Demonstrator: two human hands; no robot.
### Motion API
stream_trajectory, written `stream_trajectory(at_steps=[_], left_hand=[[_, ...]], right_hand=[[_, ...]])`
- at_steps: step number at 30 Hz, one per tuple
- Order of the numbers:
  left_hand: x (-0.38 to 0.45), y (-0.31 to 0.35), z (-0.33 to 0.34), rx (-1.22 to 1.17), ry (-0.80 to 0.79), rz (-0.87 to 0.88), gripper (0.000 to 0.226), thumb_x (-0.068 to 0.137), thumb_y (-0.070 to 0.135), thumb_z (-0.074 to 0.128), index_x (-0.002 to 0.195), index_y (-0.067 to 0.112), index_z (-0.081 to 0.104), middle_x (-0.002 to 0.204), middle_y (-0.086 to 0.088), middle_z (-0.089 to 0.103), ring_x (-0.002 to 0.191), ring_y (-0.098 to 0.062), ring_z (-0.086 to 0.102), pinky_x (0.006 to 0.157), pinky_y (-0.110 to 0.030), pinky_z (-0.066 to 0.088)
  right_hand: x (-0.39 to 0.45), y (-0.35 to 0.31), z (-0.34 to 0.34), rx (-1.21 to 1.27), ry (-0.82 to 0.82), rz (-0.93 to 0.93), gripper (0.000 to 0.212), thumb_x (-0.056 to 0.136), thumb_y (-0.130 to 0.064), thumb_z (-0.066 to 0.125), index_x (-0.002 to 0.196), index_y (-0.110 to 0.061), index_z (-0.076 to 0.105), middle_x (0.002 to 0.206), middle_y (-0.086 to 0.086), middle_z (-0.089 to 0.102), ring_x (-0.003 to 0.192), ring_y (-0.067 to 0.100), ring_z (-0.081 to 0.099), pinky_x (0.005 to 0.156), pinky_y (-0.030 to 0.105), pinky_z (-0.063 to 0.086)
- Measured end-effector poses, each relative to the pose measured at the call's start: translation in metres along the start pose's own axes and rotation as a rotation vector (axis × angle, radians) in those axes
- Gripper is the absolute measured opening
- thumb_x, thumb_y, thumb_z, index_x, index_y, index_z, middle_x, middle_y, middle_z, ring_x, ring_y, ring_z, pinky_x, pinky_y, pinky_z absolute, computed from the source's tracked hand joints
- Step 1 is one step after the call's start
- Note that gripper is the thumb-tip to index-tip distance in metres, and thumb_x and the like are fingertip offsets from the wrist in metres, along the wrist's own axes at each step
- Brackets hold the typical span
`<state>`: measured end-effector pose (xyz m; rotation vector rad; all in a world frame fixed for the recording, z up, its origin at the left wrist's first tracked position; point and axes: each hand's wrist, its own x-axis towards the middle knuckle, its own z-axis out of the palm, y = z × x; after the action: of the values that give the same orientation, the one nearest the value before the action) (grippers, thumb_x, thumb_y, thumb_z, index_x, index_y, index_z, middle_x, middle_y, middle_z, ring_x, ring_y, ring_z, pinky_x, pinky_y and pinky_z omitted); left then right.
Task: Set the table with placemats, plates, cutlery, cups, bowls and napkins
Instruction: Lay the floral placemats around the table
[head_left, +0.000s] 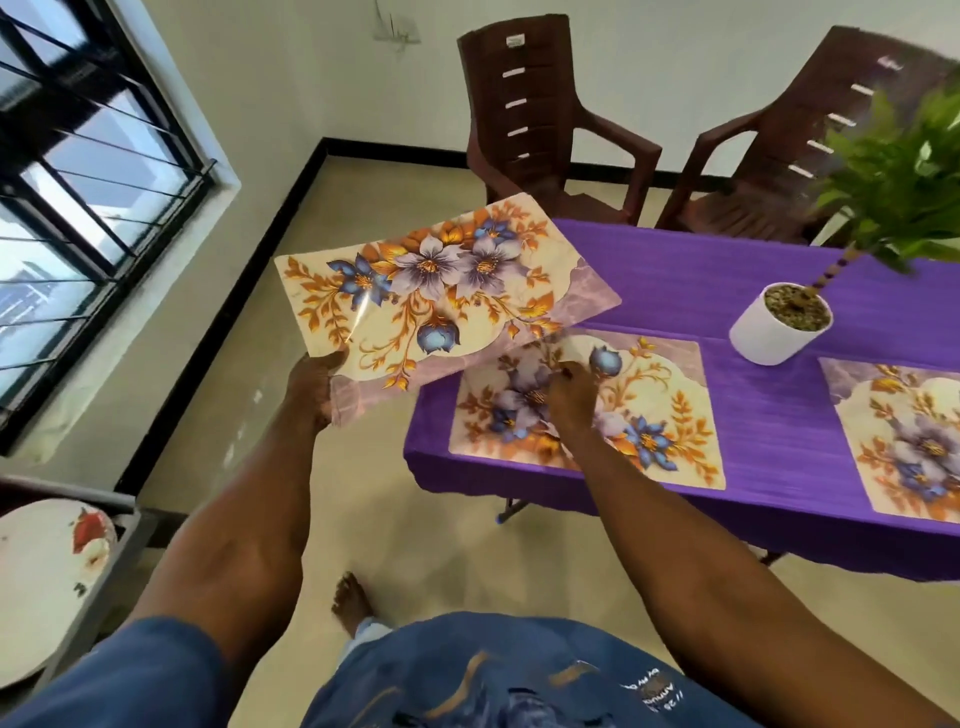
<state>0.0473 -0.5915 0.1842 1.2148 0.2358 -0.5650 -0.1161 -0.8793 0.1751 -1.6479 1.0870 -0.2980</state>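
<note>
Two brown plastic chairs (556, 130) stand behind the purple-clothed table (769, 415); a white pot (774, 332) of pebbles holds a green plant (904, 171). My left hand (311, 389) grasps a floral placemat (441, 291) by its near corner, raised off the table's left end. My right hand (569, 400) rests on a laid placemat (649, 415), fingers loosely bent. Another mat (904, 441) lies rightward. Plates (47, 587) sit at lower left.
</note>
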Motion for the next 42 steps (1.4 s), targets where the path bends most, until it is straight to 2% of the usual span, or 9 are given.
stream_trajectory(at_steps=[4, 8, 12, 16, 18, 20, 32, 38, 42], left_hand=[[0.050, 0.053, -0.078, 0.131, -0.056, -0.063, 0.040, 0.090, 0.011, 0.065, 0.129, 0.008, 0.059, 0.122, -0.012, 0.068, 0.102, -0.031, 0.069, 0.083, -0.048, 0.056], [0.101, 0.113, -0.148, 0.273, -0.133, -0.144, 0.056, 0.082, 0.017, 0.073, 0.135, 0.009, 0.055, 0.129, -0.016, 0.064, 0.114, -0.038, 0.063, 0.100, -0.061, 0.045], [0.153, 0.159, -0.175, 0.339, -0.214, -0.193, 0.064, 0.078, 0.022, 0.079, 0.136, 0.010, 0.054, 0.131, -0.016, 0.062, 0.119, -0.040, 0.060, 0.099, -0.060, 0.046], [0.212, 0.187, -0.162, 0.416, -0.360, -0.185, 0.075, 0.070, 0.030, 0.087, 0.135, 0.009, 0.055, 0.132, -0.016, 0.061, 0.120, -0.039, 0.059, 0.102, -0.062, 0.042], [0.248, 0.198, -0.150, 0.452, -0.414, -0.190, 0.068, 0.076, 0.026, 0.083, 0.135, 0.009, 0.055, 0.132, -0.017, 0.061, 0.120, -0.040, 0.059, 0.103, -0.063, 0.041], [0.290, 0.213, -0.134, 0.482, -0.451, -0.189, 0.064, 0.078, 0.026, 0.080, 0.134, 0.009, 0.055, 0.131, -0.017, 0.062, 0.120, -0.040, 0.059, 0.102, -0.062, 0.042], [0.539, 0.303, 0.044, 0.727, -0.575, -0.169, 0.017, 0.088, 0.008, 0.068, 0.104, 0.013, 0.068, 0.096, 0.004, 0.076, 0.091, -0.015, 0.071, 0.082, -0.034, 0.052], [0.642, 0.293, 0.176, 0.834, -0.708, -0.140, 0.024, 0.078, 0.016, 0.081, 0.100, 0.011, 0.072, 0.088, 0.001, 0.077, 0.081, -0.017, 0.072, 0.076, -0.034, 0.057], [0.699, 0.270, 0.271, 0.947, -0.879, -0.117, 0.019, 0.080, 0.007, 0.078, 0.098, 0.006, 0.071, 0.083, 0.004, 0.076, 0.067, -0.006, 0.071, 0.056, -0.021, 0.055]], right_hand=[[0.029, -0.041, 0.039, 0.856, -0.062, 0.419, 0.049, 0.096, -0.050, 0.047, 0.092, -0.004, 0.064, 0.086, 0.017, 0.070, 0.088, 0.035, 0.064, 0.085, 0.045, 0.053], [0.030, -0.072, 0.076, 0.868, -0.339, 0.377, 0.069, 0.074, -0.063, 0.060, 0.110, -0.005, 0.071, 0.119, 0.017, 0.067, 0.109, 0.034, 0.063, 0.096, 0.051, 0.050], [0.026, -0.113, 0.121, 0.620, -0.545, 0.355, 0.031, 0.080, -0.030, 0.071, 0.100, -0.008, 0.077, 0.106, 0.011, 0.073, 0.098, 0.027, 0.070, 0.084, 0.037, 0.056], [0.054, -0.133, 0.151, 0.480, -0.377, 0.298, 0.025, 0.096, -0.007, 0.055, 0.080, -0.010, 0.074, 0.066, -0.002, 0.073, 0.058, 0.007, 0.070, 0.049, 0.015, 0.051], [0.087, -0.127, 0.163, 0.416, -0.313, 0.264, 0.020, 0.085, -0.017, 0.071, 0.100, -0.004, 0.070, 0.089, 0.005, 0.076, 0.085, 0.015, 0.073, 0.074, 0.024, 0.058], [0.144, -0.101, 0.178, 0.390, -0.303, 0.248, 0.063, 0.059, -0.036, 0.090, 0.109, -0.003, 0.072, 0.119, 0.018, 0.067, 0.121, 0.038, 0.056, 0.105, 0.051, 0.044], [0.331, -0.131, 0.221, 0.516, -0.067, 0.313, 0.093, 0.031, -0.044, 0.097, 0.113, -0.010, 0.070, 0.114, 0.014, 0.071, 0.127, 0.047, 0.045, 0.107, 0.069, 0.026], [0.352, -0.177, 0.204, 0.647, 0.300, 0.410, 0.061, 0.059, -0.024, 0.085, 0.115, -0.008, 0.067, 0.109, 0.014, 0.072, 0.109, 0.039, 0.064, 0.106, 0.059, 0.039], [0.355, -0.215, 0.217, 0.758, 0.590, 0.460, 0.026, 0.084, -0.007, 0.072, 0.108, -0.006, 0.065, 0.093, 0.008, 0.070, 0.068, 0.017, 0.064, 0.058, 0.019, 0.049]])
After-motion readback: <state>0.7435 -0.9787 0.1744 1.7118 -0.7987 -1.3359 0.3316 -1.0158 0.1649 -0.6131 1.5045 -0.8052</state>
